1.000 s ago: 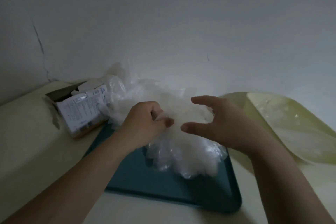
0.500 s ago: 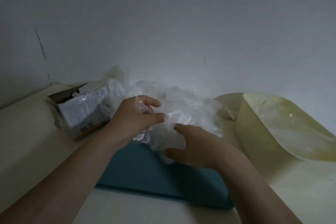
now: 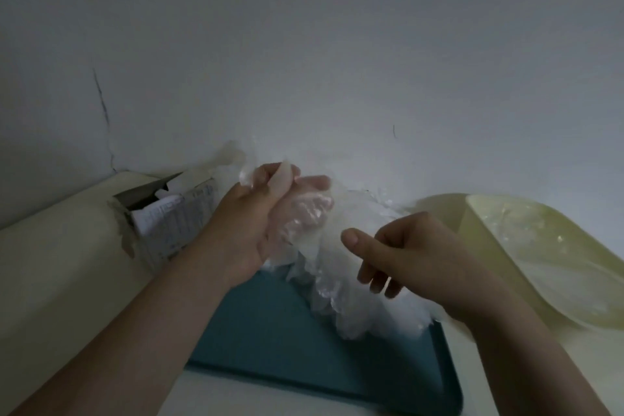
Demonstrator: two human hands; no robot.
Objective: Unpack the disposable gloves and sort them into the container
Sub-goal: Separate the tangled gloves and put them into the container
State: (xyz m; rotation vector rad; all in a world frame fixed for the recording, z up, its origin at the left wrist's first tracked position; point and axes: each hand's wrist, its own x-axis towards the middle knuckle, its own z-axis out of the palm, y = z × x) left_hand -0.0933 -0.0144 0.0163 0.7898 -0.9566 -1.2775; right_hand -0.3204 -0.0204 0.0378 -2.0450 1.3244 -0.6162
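Your left hand (image 3: pixel 256 223) grips a clear glove (image 3: pixel 299 230) above the glove pile (image 3: pixel 351 300) on the teal tray (image 3: pixel 287 358); your right hand (image 3: pixel 415 257) hovers loosely curled over it; yellow container (image 3: pixel 547 267) right; torn box (image 3: pixel 158 223) far left.

We are in a plain room, maybe in a home, but we cannot tell for sure. We see a bare pale wall (image 3: pixel 337 44) with a thin dark crack (image 3: pixel 101 101) running down it. Below it is a cream worktop (image 3: pixel 60 280). On it sit a blue-green tray (image 3: pixel 287 365), a torn cardboard box (image 3: pixel 169 223) and a yellow plastic tub (image 3: pixel 540 246). The light is dim.
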